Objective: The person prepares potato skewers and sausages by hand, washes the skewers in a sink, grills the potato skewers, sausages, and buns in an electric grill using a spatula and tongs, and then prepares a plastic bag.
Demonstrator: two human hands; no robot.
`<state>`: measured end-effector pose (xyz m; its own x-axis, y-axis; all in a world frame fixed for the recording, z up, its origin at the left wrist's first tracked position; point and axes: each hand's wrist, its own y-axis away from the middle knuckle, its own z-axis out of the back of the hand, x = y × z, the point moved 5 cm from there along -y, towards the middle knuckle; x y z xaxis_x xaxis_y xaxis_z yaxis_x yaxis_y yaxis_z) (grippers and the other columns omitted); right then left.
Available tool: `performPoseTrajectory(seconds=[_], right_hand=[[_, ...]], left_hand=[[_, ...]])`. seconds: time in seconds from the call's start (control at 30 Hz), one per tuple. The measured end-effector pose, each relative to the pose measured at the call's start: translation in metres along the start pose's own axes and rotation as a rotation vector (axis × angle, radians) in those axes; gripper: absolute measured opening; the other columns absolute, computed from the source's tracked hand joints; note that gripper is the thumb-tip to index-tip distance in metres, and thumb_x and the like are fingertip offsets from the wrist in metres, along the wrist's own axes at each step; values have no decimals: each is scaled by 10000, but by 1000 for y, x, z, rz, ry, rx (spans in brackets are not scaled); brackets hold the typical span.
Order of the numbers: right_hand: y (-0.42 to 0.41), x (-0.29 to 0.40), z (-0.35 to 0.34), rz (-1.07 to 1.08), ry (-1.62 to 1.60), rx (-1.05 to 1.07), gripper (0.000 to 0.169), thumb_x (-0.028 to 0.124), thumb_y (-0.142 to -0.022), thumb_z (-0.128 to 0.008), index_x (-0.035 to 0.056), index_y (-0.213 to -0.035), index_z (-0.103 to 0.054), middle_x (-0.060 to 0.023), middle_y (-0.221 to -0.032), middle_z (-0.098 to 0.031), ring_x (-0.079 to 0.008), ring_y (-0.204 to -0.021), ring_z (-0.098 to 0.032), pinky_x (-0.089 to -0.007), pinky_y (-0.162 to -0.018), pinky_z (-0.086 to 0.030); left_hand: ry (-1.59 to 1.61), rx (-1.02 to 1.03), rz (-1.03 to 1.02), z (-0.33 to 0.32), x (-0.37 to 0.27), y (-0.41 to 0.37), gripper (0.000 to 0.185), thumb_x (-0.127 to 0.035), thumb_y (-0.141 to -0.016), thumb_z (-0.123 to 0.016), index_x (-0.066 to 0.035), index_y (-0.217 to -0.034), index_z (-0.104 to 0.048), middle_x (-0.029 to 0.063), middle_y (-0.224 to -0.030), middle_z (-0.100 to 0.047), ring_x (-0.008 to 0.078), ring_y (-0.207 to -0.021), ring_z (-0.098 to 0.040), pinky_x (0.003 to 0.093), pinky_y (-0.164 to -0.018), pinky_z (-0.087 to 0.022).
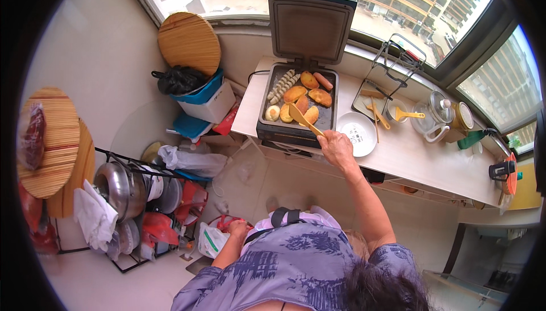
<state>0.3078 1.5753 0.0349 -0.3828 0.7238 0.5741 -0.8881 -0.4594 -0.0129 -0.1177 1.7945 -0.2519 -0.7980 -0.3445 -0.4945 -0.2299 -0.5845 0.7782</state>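
Observation:
My right hand (pixel 338 150) grips the handle of a wooden spatula (pixel 302 116). The blade reaches over an electric griddle (pixel 326 117), whose lid (pixel 309 27) stands up at the back. Around the blade lie several browned, half-moon pastries (pixel 320 97), close to it or touching. Scored whitish pieces on sticks (pixel 283 86) occupy the far left of the plate, a pink sausage (pixel 323 80) the far right. A round pale piece (pixel 272 113) rests at the near left corner. My left hand (pixel 239 228) hangs low beside my body, fingers curled; whether it holds anything is unclear.
Right of the griddle is a white plate (pixel 357 149) bearing writing. Beyond it are a bowl (pixel 394 108) with a yellow-handled brush (pixel 409 115), a glass pitcher (pixel 426 125) and a wire rack (pixel 396 66). A black shelf rack (pixel 132 164) with pots stands at left.

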Motion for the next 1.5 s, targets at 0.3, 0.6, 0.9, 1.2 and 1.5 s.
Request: performPoseTrajectory(seconds=[0.3, 0.6, 0.9, 1.2, 1.5], right_hand=[[1, -15, 4, -107, 179, -59, 227, 236, -851, -601, 32, -796, -684, -215, -740, -656, -401, -739, -646, -464, -701, -517], [17, -13, 11, -189, 61, -169, 278, 255, -882, -568, 4, -798, -653, -232, -725, -629, -429, -743, -619, -491, -689, -480], [18, -15, -5, -250, 165, -150, 263, 262, -875, -591, 14, -818, -658, -212, -771, -661, -421, -792, -638, -497, -737, -494], [-17, -58, -4, -163, 119, -123, 275, 278, -853, -612, 15, -802, -674, -202, -669, -615, -371, -662, -602, -451, -648, -469], [-24, -37, -2, -278, -136, -1, 300, 277, -837, -614, -13, -817, -690, -184, -611, -597, -292, -598, -587, -405, -615, -452]], left_hand=[[116, 59, -1, 3, 7, -24, 83, -51, -855, -565, -7, -835, -633, 111, -691, -647, 169, -523, -582, 305, -460, -463], [15, 30, -76, 13, -1, -4, 141, -83, -878, -575, -3, -775, -627, 109, -666, -640, 165, -508, -571, 299, -451, -450], [118, 69, 48, 28, 23, -39, 63, -21, -764, -600, -4, -749, -659, 83, -675, -651, 157, -566, -594, 299, -527, -472], [45, 74, 36, 47, 19, -43, 92, -40, -848, -558, -7, -800, -630, 102, -654, -632, 162, -474, -569, 296, -381, -427], [32, 61, 50, 49, 16, -54, 98, -64, -851, -579, -2, -812, -644, 110, -670, -648, 164, -487, -581, 312, -375, -447]])
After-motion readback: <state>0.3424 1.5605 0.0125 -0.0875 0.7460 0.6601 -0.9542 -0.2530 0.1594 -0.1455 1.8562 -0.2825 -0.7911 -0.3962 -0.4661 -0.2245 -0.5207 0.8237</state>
